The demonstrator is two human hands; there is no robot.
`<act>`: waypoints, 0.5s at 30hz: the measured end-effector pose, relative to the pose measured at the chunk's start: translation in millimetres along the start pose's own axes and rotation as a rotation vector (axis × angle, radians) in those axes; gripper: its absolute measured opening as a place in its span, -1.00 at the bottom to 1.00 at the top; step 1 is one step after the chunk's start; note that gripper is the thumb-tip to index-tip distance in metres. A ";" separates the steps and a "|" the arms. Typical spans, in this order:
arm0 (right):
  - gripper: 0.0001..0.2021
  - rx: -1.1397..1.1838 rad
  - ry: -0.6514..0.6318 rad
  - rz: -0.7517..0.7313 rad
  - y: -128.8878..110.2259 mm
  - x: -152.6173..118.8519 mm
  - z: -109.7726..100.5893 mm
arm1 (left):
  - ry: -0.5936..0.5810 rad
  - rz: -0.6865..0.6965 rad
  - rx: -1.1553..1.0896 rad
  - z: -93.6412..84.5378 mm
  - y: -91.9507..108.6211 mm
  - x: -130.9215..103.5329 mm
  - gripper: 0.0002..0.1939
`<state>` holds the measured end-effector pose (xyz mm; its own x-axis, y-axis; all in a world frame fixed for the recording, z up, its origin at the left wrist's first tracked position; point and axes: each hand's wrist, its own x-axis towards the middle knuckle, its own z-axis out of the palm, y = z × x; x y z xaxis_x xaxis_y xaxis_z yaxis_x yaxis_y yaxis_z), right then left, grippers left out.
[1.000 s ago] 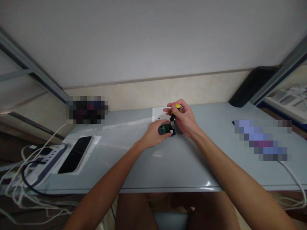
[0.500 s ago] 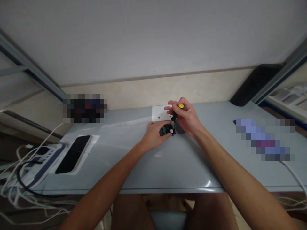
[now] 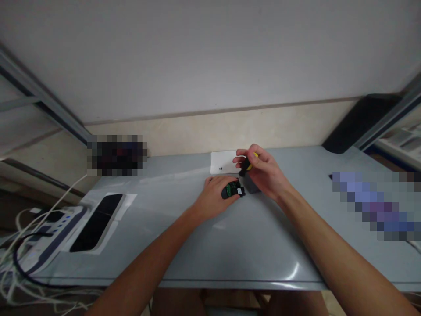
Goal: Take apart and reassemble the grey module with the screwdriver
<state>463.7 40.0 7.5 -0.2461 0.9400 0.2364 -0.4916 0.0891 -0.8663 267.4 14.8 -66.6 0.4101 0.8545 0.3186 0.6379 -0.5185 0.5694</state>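
My left hand is closed around a small black device with a green circuit board exposed, steadying it on the desk. My right hand grips a screwdriver with a black and yellow handle. Its shaft slants down to the far right edge of the device; whether the tip touches a screw is too small to tell. A dark grey piece lies beneath my right hand, partly hidden by it. Behind my hands, a tiny dark screw rests on a white sheet of paper.
On the left of the grey desk lies a black phone on white paper, beside a white power strip with tangled cables. Pixelated items sit at back left and right. A black cylinder stands at the back right corner.
The screwdriver handle has turned and leans more to the right in my right hand. My left hand keeps its hold on the device. The whole view has shifted slightly.
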 end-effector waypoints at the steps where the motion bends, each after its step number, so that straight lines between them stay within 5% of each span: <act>1: -0.56 0.017 -0.007 0.005 0.4 -0.4 -0.1 | -0.004 0.002 -0.004 -0.3 -0.3 -0.1 -0.56; 15: -0.69 0.012 -0.051 0.012 2.4 0.1 -1.8 | -0.061 0.001 -0.035 -4.1 2.1 -1.2 -0.56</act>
<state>464.0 40.8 4.6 -0.2945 0.9228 0.2485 -0.4983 0.0736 -0.8639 265.6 12.9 -62.7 0.4508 0.8498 0.2730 0.6147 -0.5173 0.5954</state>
